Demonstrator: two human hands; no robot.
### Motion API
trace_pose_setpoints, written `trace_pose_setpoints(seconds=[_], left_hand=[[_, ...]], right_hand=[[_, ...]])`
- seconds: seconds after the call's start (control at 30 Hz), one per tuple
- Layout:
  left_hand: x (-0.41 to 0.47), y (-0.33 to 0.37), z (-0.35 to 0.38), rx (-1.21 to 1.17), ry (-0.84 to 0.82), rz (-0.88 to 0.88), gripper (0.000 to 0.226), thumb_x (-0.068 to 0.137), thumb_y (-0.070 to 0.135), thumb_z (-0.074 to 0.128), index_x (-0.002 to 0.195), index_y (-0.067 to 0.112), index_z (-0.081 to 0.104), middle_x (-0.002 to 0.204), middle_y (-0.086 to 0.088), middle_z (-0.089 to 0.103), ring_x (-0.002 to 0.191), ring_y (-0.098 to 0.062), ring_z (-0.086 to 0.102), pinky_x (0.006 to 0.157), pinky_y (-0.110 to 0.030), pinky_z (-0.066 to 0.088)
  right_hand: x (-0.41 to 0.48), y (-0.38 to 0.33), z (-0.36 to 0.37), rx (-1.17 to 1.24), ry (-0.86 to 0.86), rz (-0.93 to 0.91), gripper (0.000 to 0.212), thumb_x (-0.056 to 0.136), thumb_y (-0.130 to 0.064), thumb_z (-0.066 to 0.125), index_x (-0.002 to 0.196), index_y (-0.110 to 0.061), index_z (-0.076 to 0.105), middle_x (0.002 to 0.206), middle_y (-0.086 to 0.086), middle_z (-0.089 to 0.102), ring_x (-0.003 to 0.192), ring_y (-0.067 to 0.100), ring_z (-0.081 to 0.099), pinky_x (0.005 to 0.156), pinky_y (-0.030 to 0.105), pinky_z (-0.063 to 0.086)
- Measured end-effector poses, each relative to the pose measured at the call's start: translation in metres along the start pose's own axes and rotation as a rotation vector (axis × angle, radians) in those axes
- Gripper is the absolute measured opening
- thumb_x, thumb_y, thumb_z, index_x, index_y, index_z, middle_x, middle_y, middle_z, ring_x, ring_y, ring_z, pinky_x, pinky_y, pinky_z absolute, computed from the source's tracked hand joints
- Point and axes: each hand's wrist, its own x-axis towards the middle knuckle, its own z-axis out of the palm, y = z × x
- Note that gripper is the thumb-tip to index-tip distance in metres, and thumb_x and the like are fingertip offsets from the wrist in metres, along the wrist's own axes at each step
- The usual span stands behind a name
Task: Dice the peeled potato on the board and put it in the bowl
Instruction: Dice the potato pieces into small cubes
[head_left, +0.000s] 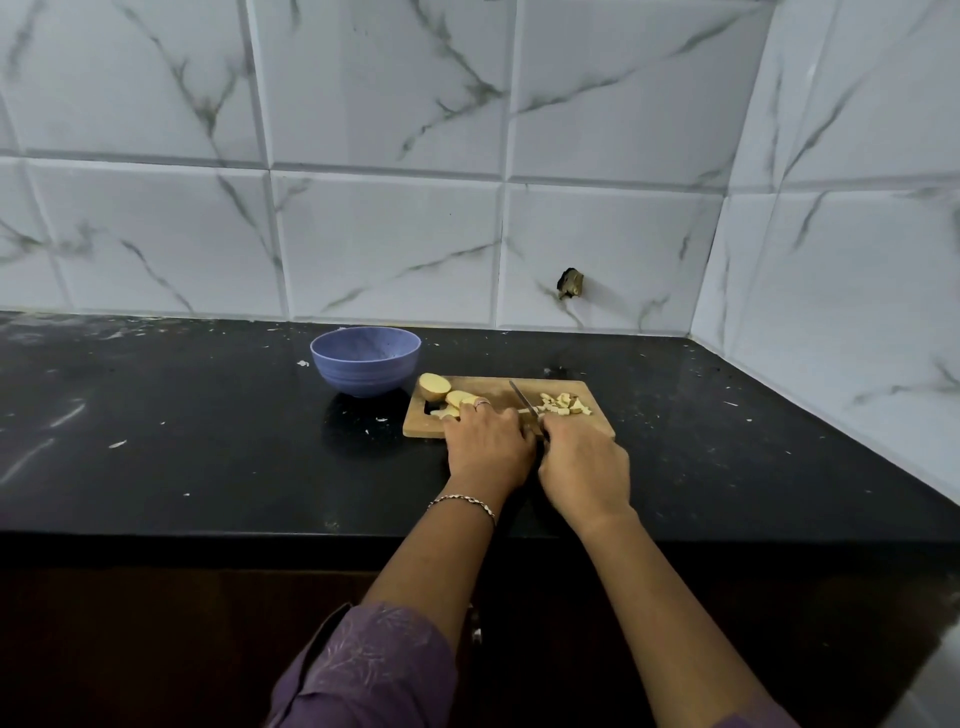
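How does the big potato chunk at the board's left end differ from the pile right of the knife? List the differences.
The potato chunk is one large rounded piece; the pile is many small dice. The potato chunk lies nearest the bowl; the pile lies right of the knife. Both are pale yellow and on the board.

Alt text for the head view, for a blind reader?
A person's right hand holds a knife on a wooden board, diced potato beside the blade; the left hand rests on potato slices. A blue bowl stands on the black counter left of the board.
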Motion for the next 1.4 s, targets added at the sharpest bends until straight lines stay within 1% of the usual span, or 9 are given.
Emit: trace_pose_setpoints(seconds=[0.17, 0.37, 0.47, 0.53, 0.7, 0.9, 1.1, 1.27, 1.4], left_hand=[[-0.001, 0.000, -0.001, 0.010, 0.003, 0.006, 0.046, 0.102, 0.045, 0.027, 0.124, 0.021, 0.060, 0.128, -0.011, 0.055, 0.120, -0.029, 0.047, 0.098, -0.048, 0.033], [-0.002, -0.002, 0.001, 0.010, 0.003, 0.014, 0.047, 0.101, 0.049, 0.029, 0.127, 0.021, 0.058, 0.130, -0.012, 0.053, 0.122, -0.029, 0.044, 0.097, -0.048, 0.033], [-0.002, -0.005, 0.001, -0.002, -0.069, 0.039, 0.050, 0.102, 0.049, 0.026, 0.143, 0.025, 0.043, 0.146, -0.013, 0.039, 0.133, -0.030, 0.033, 0.103, -0.052, 0.029], [-0.003, -0.007, 0.000, -0.006, -0.127, 0.053, 0.056, 0.102, 0.051, 0.024, 0.152, 0.027, 0.029, 0.156, -0.013, 0.026, 0.142, -0.031, 0.022, 0.110, -0.056, 0.020], [-0.006, -0.008, 0.000, -0.042, -0.131, 0.040, 0.066, 0.101, 0.054, 0.025, 0.157, 0.021, 0.013, 0.161, -0.012, 0.018, 0.146, -0.032, 0.015, 0.114, -0.057, 0.014], [-0.004, -0.007, 0.001, -0.003, -0.121, 0.043, 0.063, 0.100, 0.054, 0.027, 0.154, 0.021, 0.025, 0.155, -0.013, 0.027, 0.141, -0.031, 0.023, 0.111, -0.056, 0.019], [-0.003, -0.006, 0.000, 0.060, -0.072, 0.059, 0.053, 0.099, 0.052, 0.029, 0.137, 0.021, 0.047, 0.142, -0.012, 0.043, 0.131, -0.030, 0.036, 0.106, -0.053, 0.022], [-0.004, -0.005, -0.002, 0.047, -0.059, 0.053, 0.053, 0.099, 0.053, 0.027, 0.135, 0.021, 0.048, 0.140, -0.012, 0.045, 0.129, -0.030, 0.037, 0.107, -0.054, 0.022], [-0.005, -0.005, -0.001, 0.056, -0.074, 0.051, 0.055, 0.098, 0.055, 0.028, 0.138, 0.021, 0.046, 0.144, -0.013, 0.042, 0.132, -0.030, 0.035, 0.108, -0.056, 0.021]], right_hand=[[0.003, -0.004, 0.002, -0.089, 0.006, -0.038, 0.025, 0.098, -0.012, 0.043, 0.111, -0.022, 0.061, 0.097, -0.001, 0.068, 0.086, 0.021, 0.065, 0.063, 0.032, 0.044], [0.002, -0.003, 0.005, 0.000, 0.038, 0.094, 0.024, 0.094, -0.010, 0.047, 0.109, -0.021, 0.062, 0.096, -0.001, 0.067, 0.089, 0.022, 0.064, 0.067, 0.034, 0.047], [0.002, -0.001, 0.000, 0.096, 0.052, 0.148, 0.020, 0.094, -0.015, 0.053, 0.111, -0.022, 0.062, 0.098, 0.000, 0.065, 0.094, 0.025, 0.064, 0.072, 0.036, 0.048], [0.001, 0.000, -0.003, 0.162, 0.041, 0.140, 0.020, 0.096, -0.019, 0.055, 0.113, -0.024, 0.063, 0.098, -0.001, 0.064, 0.096, 0.025, 0.063, 0.074, 0.036, 0.049], [-0.005, -0.002, -0.006, 0.162, 0.032, 0.095, 0.022, 0.097, -0.023, 0.056, 0.116, -0.027, 0.064, 0.102, -0.003, 0.067, 0.097, 0.021, 0.064, 0.075, 0.034, 0.049], [-0.005, -0.004, -0.003, 0.120, 0.008, 0.062, 0.022, 0.097, -0.023, 0.053, 0.116, -0.027, 0.064, 0.102, -0.003, 0.069, 0.095, 0.021, 0.066, 0.075, 0.035, 0.051], [-0.005, -0.004, 0.002, -0.011, 0.037, -0.015, 0.020, 0.097, -0.019, 0.050, 0.110, -0.027, 0.063, 0.095, -0.004, 0.070, 0.085, 0.019, 0.067, 0.062, 0.030, 0.043], [-0.004, -0.006, 0.001, -0.059, 0.042, -0.035, 0.024, 0.100, -0.018, 0.044, 0.113, -0.029, 0.061, 0.101, -0.006, 0.069, 0.087, 0.018, 0.067, 0.061, 0.029, 0.039], [-0.003, -0.004, 0.002, -0.056, 0.037, 0.019, 0.024, 0.098, -0.015, 0.044, 0.110, -0.027, 0.061, 0.100, -0.005, 0.069, 0.087, 0.018, 0.066, 0.063, 0.030, 0.044]])
